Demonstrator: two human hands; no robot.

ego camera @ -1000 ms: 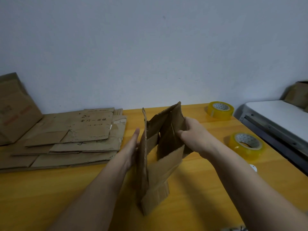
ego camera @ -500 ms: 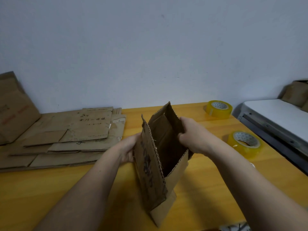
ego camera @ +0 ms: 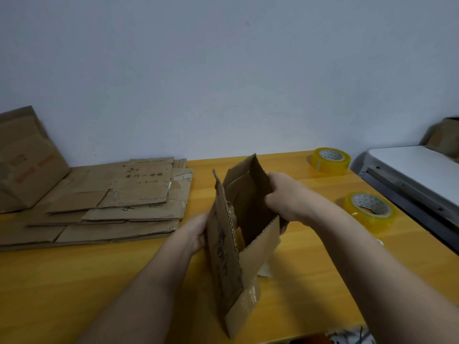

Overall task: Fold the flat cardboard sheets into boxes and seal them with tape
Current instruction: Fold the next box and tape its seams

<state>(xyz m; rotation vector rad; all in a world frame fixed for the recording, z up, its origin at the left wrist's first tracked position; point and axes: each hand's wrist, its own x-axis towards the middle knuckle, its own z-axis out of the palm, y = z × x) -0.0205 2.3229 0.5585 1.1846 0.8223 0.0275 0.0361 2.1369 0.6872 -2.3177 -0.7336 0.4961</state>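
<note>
Yellow table (ego camera: 99, 281), two tape rolls (ego camera: 330, 160) (yellow), one box (ego camera: 238, 239)

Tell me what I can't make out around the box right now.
- Left hand fingers, head view: behind the box wall.
- Box bottom flaps: hidden by its own walls.
- Dark print on the box's near panel: blurred, unreadable.
- Right hand fingertips: curled over the far wall, out of sight.
- Small white thing beside the nearer tape roll: covered by the right forearm.

Flat sheets (ego camera: 111, 204) lie left of the half-opened box (ego camera: 238, 244), tape rolls (ego camera: 370, 209) right.
</note>
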